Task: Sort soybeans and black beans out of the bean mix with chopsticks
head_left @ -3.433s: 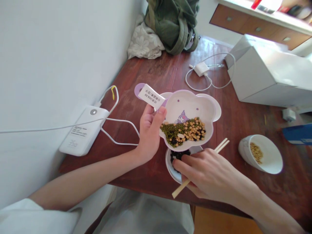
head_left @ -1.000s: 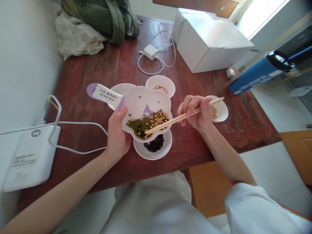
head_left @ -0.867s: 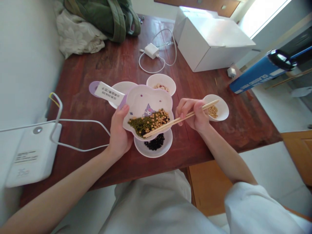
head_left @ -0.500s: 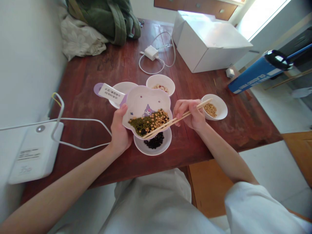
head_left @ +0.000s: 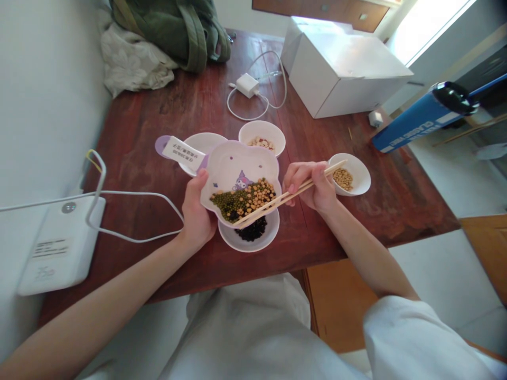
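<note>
My left hand (head_left: pixel 197 214) grips the left side of a white and purple cartoon bowl (head_left: pixel 225 158) with a labelled handle, tilted toward me. Green beans (head_left: pixel 229 205) and yellow soybeans (head_left: pixel 261 194) lie along its near side, with a few dark ones among them. Closed around a pair of wooden chopsticks (head_left: pixel 289 196) is my right hand (head_left: pixel 311 184); their tips rest at the bowl's near rim. Partly covered by the bowl, a white bowl (head_left: pixel 270 238) below holds black beans (head_left: pixel 253 230).
Behind stand a white bowl (head_left: pixel 277 128) of pale pieces and another white bowl (head_left: pixel 198 142). To the right is a bowl (head_left: pixel 362 179) of soybeans. A white box (head_left: pixel 344 68), blue bottle (head_left: pixel 420 119), charger (head_left: pixel 247 85), power bank (head_left: pixel 63 245) and green bag (head_left: pixel 170 31) surround them.
The view has shifted very slightly. Both hands, the tilted bowl and the chopsticks stay in nearly the same places.
</note>
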Action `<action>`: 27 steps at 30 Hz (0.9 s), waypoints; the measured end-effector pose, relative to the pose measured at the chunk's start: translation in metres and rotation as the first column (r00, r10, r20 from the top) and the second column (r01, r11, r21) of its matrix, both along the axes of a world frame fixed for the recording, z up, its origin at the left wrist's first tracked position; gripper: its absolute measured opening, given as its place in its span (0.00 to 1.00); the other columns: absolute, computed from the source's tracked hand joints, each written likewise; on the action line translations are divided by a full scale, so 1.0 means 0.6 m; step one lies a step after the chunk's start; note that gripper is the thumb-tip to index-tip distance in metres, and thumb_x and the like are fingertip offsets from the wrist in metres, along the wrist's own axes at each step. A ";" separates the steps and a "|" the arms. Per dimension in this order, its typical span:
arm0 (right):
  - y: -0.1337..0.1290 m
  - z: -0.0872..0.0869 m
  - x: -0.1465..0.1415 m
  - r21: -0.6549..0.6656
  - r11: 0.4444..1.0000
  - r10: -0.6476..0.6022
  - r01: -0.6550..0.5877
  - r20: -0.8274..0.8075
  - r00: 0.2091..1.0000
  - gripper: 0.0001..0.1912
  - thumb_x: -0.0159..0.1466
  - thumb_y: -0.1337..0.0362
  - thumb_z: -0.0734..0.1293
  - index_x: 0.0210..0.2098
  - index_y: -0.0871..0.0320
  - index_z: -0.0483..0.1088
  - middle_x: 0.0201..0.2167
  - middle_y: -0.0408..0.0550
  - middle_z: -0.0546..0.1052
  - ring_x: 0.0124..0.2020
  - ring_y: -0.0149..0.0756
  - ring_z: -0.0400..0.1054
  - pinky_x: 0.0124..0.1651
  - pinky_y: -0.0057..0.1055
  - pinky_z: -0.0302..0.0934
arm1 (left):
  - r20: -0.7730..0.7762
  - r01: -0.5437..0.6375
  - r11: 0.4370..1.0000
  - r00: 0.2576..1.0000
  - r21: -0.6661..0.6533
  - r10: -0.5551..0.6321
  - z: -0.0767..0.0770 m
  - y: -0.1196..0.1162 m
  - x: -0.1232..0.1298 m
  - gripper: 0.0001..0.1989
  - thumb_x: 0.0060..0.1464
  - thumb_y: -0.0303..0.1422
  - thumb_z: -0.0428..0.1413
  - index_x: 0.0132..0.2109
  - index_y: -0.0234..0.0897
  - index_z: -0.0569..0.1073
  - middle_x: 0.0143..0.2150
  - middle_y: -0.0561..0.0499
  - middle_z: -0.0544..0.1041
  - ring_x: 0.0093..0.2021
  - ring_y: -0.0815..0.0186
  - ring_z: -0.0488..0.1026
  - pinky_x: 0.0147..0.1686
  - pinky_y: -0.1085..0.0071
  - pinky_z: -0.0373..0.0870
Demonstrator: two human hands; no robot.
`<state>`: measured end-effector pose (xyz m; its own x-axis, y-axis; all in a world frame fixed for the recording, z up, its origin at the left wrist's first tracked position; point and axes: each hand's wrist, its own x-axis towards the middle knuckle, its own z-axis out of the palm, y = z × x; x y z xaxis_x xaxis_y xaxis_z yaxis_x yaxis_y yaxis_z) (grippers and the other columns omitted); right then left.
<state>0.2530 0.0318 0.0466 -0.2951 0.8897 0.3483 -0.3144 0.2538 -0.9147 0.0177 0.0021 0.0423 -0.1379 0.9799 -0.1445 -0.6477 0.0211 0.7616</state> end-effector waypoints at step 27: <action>-0.010 0.024 0.036 0.293 0.953 -0.115 0.072 0.130 0.985 0.20 0.70 0.45 0.74 0.31 0.53 0.85 0.22 0.50 0.81 0.20 0.40 0.76 0.21 0.35 0.71 | -0.040 0.071 0.993 0.996 -0.099 -0.075 0.004 -0.010 -0.009 0.17 0.59 0.50 0.67 0.41 0.40 0.84 0.41 0.46 0.88 0.54 0.46 0.85 0.47 0.57 0.85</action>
